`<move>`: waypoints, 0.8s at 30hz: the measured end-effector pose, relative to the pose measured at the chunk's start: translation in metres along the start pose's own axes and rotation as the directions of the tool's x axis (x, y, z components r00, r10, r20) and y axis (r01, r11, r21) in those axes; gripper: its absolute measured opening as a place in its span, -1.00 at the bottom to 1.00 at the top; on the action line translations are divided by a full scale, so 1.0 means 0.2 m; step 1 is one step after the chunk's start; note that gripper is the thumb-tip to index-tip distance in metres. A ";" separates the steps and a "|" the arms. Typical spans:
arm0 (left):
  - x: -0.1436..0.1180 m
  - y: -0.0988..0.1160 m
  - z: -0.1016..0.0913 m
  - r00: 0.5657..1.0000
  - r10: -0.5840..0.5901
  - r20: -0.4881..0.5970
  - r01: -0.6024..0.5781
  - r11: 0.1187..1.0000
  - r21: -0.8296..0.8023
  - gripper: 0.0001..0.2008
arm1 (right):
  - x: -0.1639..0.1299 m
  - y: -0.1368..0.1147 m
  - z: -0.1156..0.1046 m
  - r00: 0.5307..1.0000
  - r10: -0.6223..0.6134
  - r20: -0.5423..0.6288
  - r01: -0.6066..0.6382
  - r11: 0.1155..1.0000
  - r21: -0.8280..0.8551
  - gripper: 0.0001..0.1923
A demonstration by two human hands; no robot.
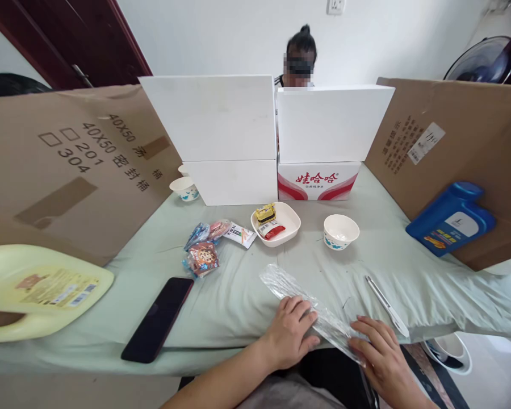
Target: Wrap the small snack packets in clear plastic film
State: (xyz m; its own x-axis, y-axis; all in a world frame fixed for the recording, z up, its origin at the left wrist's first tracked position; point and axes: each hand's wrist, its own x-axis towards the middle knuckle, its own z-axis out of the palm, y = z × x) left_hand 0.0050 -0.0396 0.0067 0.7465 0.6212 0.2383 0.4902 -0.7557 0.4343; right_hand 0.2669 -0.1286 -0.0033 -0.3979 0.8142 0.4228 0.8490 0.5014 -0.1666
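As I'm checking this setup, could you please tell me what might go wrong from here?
1. The clear plastic bag under the left hand and right hand overhangs the table's front edge and might slip off.
2. The pen beside the right hand could get knocked away.

The cardboard sheet (68, 170) on the left carries printed "40X50" twice, the numbers "201" and "304", two empty check boxes and Chinese characters. The red-and-white carton (318, 180) under the white box shows the brand "娃哈哈" in red. Labels on the yellow jug (38, 289), blue bottle (451, 218) and right cardboard (426, 142) are too small to read.
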 end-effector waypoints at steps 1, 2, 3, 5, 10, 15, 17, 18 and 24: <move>-0.01 -0.01 0.00 0.998 0.042 0.039 -0.041 0.999 -0.037 -0.54 | 0.02 -0.01 -0.04 1.000 -0.019 0.019 0.018 0.998 0.058 -0.73; -0.02 -0.02 -0.01 0.993 0.090 0.076 -0.083 0.993 -0.083 -0.51 | 0.04 -0.02 -0.07 0.998 -0.032 0.047 0.026 0.991 0.130 -0.75; -0.03 -0.04 -0.01 0.985 0.135 0.105 -0.120 0.983 -0.136 -0.50 | 0.08 -0.03 -0.11 0.996 -0.040 0.079 0.022 0.976 0.216 -0.77; -0.04 -0.07 -0.02 0.974 0.195 0.118 -0.161 0.954 -0.252 -0.46 | 0.17 -0.04 -0.15 0.987 -0.036 0.158 -0.031 0.913 0.406 -0.80; -0.06 -0.12 -0.02 0.989 0.145 -0.023 -0.140 0.877 -0.460 -0.40 | 0.53 -0.01 -0.07 0.912 0.166 0.376 -0.378 0.700 0.606 -0.82; -0.06 -0.14 -0.01 0.997 -0.074 -0.029 0.040 0.781 -0.623 -0.32 | 0.87 0.01 0.22 0.835 0.289 0.467 -0.522 0.682 0.512 -0.75; -0.06 -0.15 0.01 0.990 -0.135 -0.042 0.072 0.736 -0.673 -0.15 | 0.95 -0.01 0.31 0.828 0.318 0.463 -0.533 0.703 0.471 -0.72; -0.07 -0.15 0.02 0.987 -0.154 -0.049 0.078 0.718 -0.692 -0.08 | 0.97 -0.02 0.35 0.824 0.334 0.458 -0.538 0.713 0.449 -0.71; -0.07 -0.13 0.03 0.980 -0.197 -0.018 0.135 0.735 -0.664 -0.10 | 0.98 -0.08 0.42 0.813 0.397 0.427 -0.543 0.782 0.306 -0.70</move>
State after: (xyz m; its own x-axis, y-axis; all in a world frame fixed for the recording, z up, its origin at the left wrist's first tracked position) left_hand -0.0159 -0.0297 -0.0143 0.6272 0.7613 0.1643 0.1626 -0.3343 0.9283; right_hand 0.1464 0.0476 0.0076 -0.1347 0.9856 -0.1026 0.7733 0.0398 -0.6328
